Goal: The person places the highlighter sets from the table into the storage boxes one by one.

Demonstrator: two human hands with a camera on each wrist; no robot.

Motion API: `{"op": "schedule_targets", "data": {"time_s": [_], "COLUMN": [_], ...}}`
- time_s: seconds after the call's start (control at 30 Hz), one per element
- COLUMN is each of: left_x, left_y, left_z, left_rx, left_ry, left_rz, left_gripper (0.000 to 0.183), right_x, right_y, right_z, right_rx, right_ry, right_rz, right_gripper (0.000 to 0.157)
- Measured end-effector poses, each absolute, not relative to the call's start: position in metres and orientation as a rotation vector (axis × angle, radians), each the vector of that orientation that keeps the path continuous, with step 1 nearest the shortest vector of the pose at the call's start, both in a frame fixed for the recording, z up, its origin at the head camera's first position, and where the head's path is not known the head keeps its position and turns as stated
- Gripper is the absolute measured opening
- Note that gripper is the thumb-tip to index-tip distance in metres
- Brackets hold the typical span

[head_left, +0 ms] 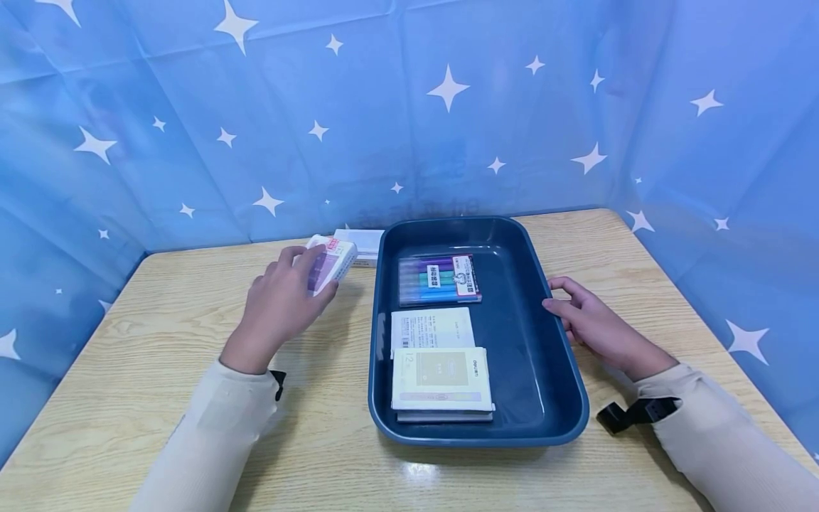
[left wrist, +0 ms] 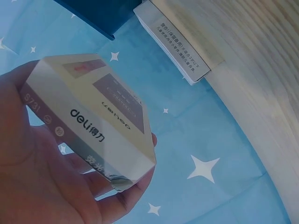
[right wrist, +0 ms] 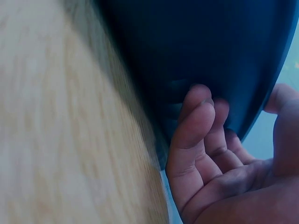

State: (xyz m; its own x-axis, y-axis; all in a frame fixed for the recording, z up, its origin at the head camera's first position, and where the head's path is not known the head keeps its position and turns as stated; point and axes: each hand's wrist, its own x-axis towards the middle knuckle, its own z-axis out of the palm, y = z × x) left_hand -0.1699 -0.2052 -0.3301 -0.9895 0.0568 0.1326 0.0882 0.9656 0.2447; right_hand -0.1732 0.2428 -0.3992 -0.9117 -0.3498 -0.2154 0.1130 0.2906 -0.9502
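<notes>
My left hand (head_left: 278, 302) grips a small white-and-purple carton (head_left: 335, 257) lettered "deli" and S731, thumb on one side and fingers on the other. In the left wrist view the carton (left wrist: 93, 116) is tilted above the table, one corner dented. A dark blue rectangular tray (head_left: 563, 409) stands to its right. My right hand (head_left: 591, 320) holds the tray's right side; in the right wrist view its thumb is at the rim and curled fingers (right wrist: 194, 126) lie against the outer wall. Inside are a clear pack of coloured pens (head_left: 441, 279), a white box (head_left: 431, 328) and, overlapping it, a cream box (head_left: 441, 377).
Another flat white box (head_left: 361, 240) lies on the wooden table (head_left: 160, 355) behind the held carton, close to the tray's far left corner. A blue curtain (head_left: 384, 107) with white stars rises at the table's back edge. A black strap (head_left: 633, 414) hangs at the right wrist.
</notes>
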Motion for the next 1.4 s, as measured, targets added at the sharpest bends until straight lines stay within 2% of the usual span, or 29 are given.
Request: {"op": "schedule_targets", "data": {"time_s": [1.4], "left_x": [-0.161], "left_y": [-0.182], "left_z": [-0.335], "left_rx": [-0.309], "left_ry": [-2.986], "left_rz": [-0.345], "left_gripper": [0.065], "right_x": [-0.172], "right_y": [0.243], "right_z": [-0.398], "right_rx": [-0.209], "right_ry": [2.204], "right_rz": [-1.634], "right_gripper": [0.033]}}
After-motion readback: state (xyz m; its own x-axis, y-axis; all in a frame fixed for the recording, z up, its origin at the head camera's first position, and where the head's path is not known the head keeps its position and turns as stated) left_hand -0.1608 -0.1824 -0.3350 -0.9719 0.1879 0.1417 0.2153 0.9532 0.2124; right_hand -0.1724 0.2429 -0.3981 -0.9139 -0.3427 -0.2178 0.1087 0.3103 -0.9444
